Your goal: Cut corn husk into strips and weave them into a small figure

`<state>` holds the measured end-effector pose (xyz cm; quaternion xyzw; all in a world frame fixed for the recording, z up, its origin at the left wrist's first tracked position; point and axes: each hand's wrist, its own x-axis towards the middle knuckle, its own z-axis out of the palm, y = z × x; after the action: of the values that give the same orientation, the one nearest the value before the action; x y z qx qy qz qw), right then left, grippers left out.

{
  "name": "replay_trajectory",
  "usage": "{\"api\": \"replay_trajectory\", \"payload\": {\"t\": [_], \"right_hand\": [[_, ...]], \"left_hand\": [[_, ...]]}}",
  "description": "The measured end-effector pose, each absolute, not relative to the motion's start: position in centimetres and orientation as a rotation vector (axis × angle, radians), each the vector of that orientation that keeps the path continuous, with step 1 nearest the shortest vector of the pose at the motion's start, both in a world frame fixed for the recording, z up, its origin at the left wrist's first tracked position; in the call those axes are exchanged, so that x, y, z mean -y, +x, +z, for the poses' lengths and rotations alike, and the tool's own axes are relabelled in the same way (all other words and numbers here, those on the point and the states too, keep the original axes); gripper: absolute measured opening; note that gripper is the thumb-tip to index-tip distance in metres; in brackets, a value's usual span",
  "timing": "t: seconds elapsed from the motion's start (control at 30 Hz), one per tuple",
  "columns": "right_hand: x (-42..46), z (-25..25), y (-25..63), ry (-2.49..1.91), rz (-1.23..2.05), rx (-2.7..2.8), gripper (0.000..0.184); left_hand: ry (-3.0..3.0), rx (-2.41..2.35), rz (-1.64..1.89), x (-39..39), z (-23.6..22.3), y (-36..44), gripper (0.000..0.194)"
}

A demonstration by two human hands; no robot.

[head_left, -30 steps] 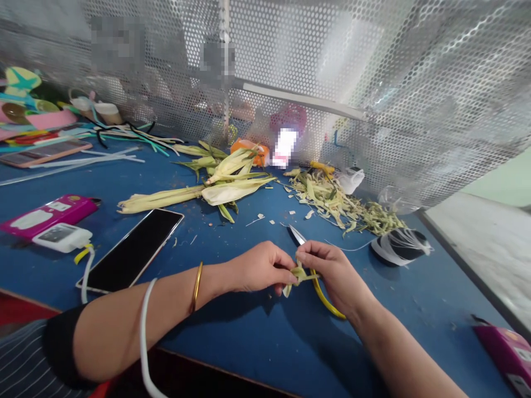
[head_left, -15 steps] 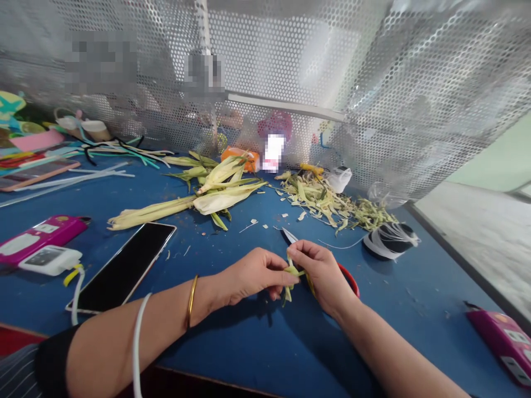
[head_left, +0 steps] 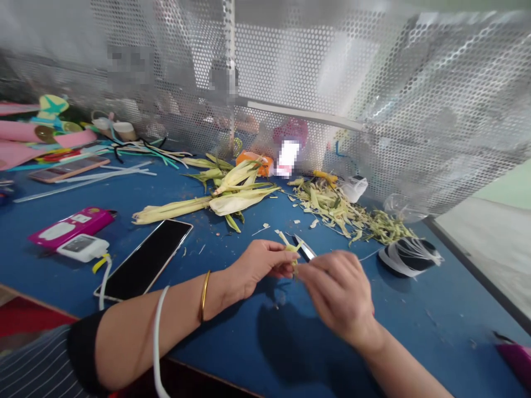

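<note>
My left hand [head_left: 257, 268] pinches a small knotted strip of corn husk [head_left: 294, 247], its pale ends sticking up above the fingertips. Close against it, my right hand [head_left: 342, 290] is closed, with thumb and forefinger at the strip's lower end; its other fingers are curled and slightly blurred. Behind the right hand lies a pair of scissors [head_left: 306, 249], only its blades showing. Whole pale-green corn husks [head_left: 244, 200] rest beyond the left hand. A heap of torn husk strips [head_left: 332, 204] is spread farther back on the right.
A black spool with white thread [head_left: 409, 257] stands at right on the blue table [head_left: 232, 354]. At left are a dark phone [head_left: 145, 260], a magenta device [head_left: 70, 228] and a white one [head_left: 83, 247] with a cable. A perforated metal screen [head_left: 298, 72] closes the back.
My right hand has dropped from the strip's upper end to its lower end and turned, knuckles up. My left hand keeps its pinch. The whole view has shifted, so things appear farther right.
</note>
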<state>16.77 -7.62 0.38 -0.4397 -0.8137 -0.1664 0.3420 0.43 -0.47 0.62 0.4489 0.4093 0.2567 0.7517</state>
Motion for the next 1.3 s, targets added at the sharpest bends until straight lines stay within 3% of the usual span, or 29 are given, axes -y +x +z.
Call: {"api": "replay_trajectory", "payload": {"t": [0.13, 0.3, 0.83, 1.1, 1.3], "right_hand": [[8.0, 0.0, 15.5, -1.069, -0.779, 2.482, 0.029], [8.0, -0.6, 14.9, -1.088, -0.897, 2.509, 0.029], [7.9, -0.7, 15.8, -1.104, -0.792, 2.221, 0.024], [8.2, -0.4, 15.7, -0.991, -0.736, 2.267, 0.027], [8.4, 0.2, 15.5, -0.835, -0.673, 2.324, 0.028]], "left_hand": [[0.894, -0.844, 0.595, 0.6, 0.0, 0.6, 0.027], [0.881, -0.81, 0.573, 0.9, -0.3, 0.7, 0.027], [0.766, -0.713, 0.497, 0.3, 0.7, 0.3, 0.038], [0.894, -0.731, 0.6, 0.4, 0.9, 0.4, 0.027], [0.849, -0.788, 0.662, 0.8, 1.1, 0.6, 0.037]]}}
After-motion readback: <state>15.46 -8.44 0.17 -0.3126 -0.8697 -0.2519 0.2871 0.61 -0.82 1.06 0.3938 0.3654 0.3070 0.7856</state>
